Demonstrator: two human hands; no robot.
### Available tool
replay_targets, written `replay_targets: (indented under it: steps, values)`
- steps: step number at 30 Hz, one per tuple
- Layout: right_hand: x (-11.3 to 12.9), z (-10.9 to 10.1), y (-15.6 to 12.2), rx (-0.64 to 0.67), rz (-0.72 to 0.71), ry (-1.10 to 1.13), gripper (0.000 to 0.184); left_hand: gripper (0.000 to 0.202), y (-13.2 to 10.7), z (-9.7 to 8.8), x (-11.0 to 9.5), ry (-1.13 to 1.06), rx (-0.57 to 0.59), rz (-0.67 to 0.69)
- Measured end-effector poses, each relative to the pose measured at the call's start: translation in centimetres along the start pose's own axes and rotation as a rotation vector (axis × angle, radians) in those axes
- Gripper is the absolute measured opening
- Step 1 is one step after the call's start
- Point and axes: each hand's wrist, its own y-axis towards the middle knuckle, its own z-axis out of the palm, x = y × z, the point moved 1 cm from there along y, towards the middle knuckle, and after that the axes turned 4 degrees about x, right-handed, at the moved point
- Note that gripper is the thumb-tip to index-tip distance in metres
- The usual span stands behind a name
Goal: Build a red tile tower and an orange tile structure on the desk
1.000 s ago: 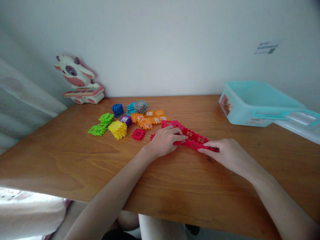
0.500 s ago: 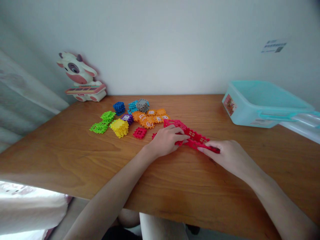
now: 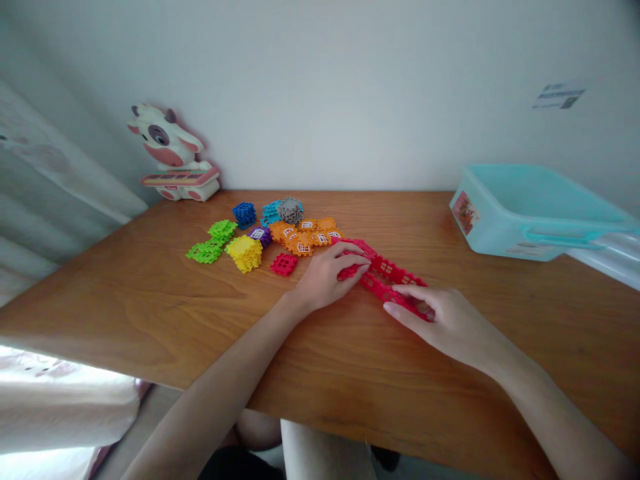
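Note:
A row of linked red building panels with window cut-outs (image 3: 395,272) stands on the table before me, with a second red strip along its near side. My left hand (image 3: 327,272) grips the left end, fingertips closed on a red panel there and partly hiding it. Around the near red strip, toward its right end, my right hand (image 3: 440,320) has its thumb on the near side and its fingers on the far side. A loose red panel (image 3: 284,265) lies left of my left hand.
Yellow (image 3: 245,252), green (image 3: 206,251), dark blue (image 3: 245,215), grey (image 3: 290,210) and orange panels (image 3: 302,244) lie at the left and middle. A cow toy with a keyboard (image 3: 170,153) stands back left. A turquoise bin (image 3: 505,233) sits at right, against the wall.
My right thumb has slid a little left and down along the near red strip, and that strip's right end sits lower. My left hand stays on the left end. The view has shifted slightly.

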Motion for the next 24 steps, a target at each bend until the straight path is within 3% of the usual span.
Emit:
replay_targets:
  steps: [8,12,16,20,22,24]
  values:
    - [1.0,0.2,-0.2,0.104,-0.039,0.081,0.040,0.023,-0.6,0.4,1.1,0.034,0.049,0.013]
    - [0.7,0.1,-0.1,0.076,-0.033,0.121,0.040,0.023,-0.7,0.7,1.6,-0.056,0.025,0.014]
    - [-0.3,-0.4,-0.1,-0.178,-0.123,0.126,0.044,0.023,-0.6,0.6,1.8,-0.131,0.023,0.002]
    - [-1.1,-0.9,-0.4,-0.486,-0.171,0.033,0.032,0.024,-0.5,-0.1,1.1,-0.229,-0.143,-0.125]
    - [-1.3,-0.8,-0.4,-0.590,-0.201,-0.029,0.023,0.031,-0.5,-0.4,0.4,-0.418,-0.177,-0.251]
    - [-1.3,-0.4,-0.4,-0.647,-0.261,-0.061,0.011,0.039,-0.5,-0.3,-0.5,-0.749,-0.134,-0.334]
